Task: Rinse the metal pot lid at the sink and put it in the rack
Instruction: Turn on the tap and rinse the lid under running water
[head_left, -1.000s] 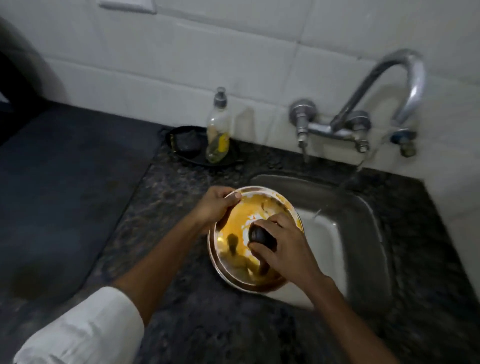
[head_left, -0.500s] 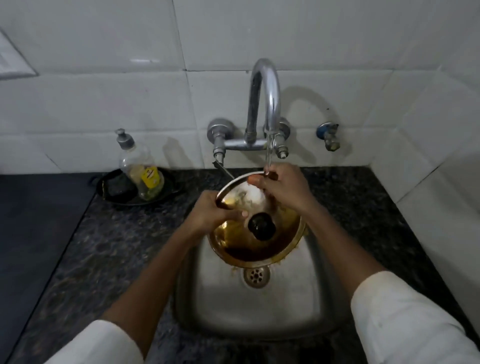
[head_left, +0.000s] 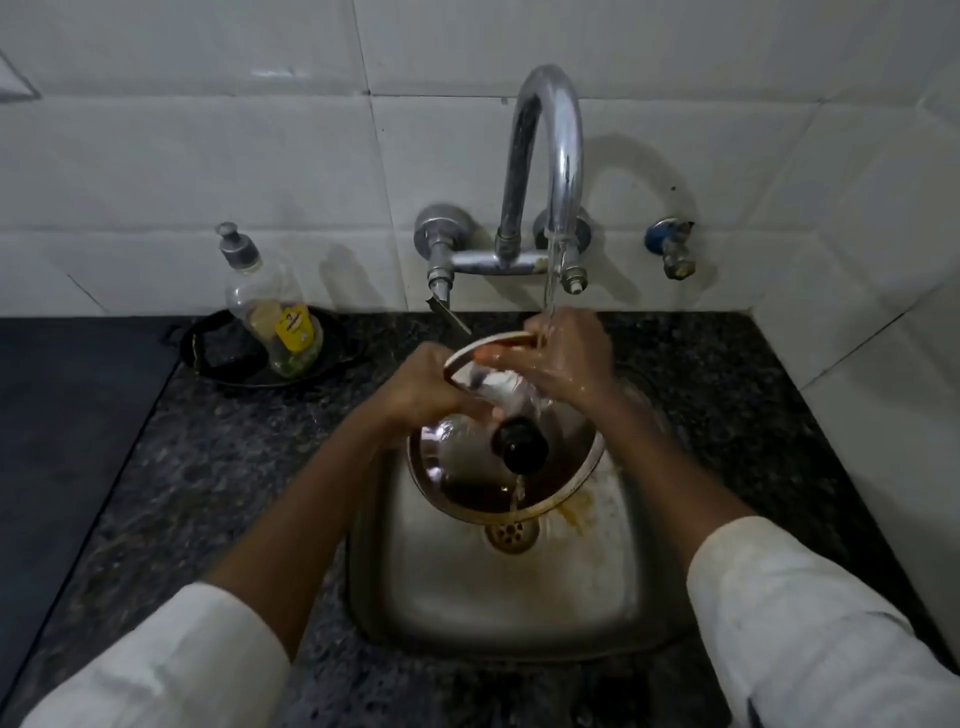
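The metal pot lid (head_left: 467, 457), round with a black knob in its middle, is held tilted over the steel sink (head_left: 498, 587). Yellow-brown residue clings to its lower edge. My left hand (head_left: 415, 387) grips the lid's left rim. My right hand (head_left: 566, 358) lies on the lid's upper part, wet, right under the stream of water from the curved tap (head_left: 550, 156). Water runs down the lid and drips off near the drain (head_left: 511, 535). No rack is in view.
A dish-soap pump bottle (head_left: 275, 312) stands in a black dish (head_left: 218, 353) on the speckled stone counter (head_left: 218, 467) at the left. A small blue-capped valve (head_left: 670, 244) sticks out of the white tiled wall (head_left: 208, 156). A tiled side wall rises at the right.
The lid moved from over the counter's edge to over the sink under running water. My right hand left the knob and now rubs the upper part. Much yellow residue has washed off.
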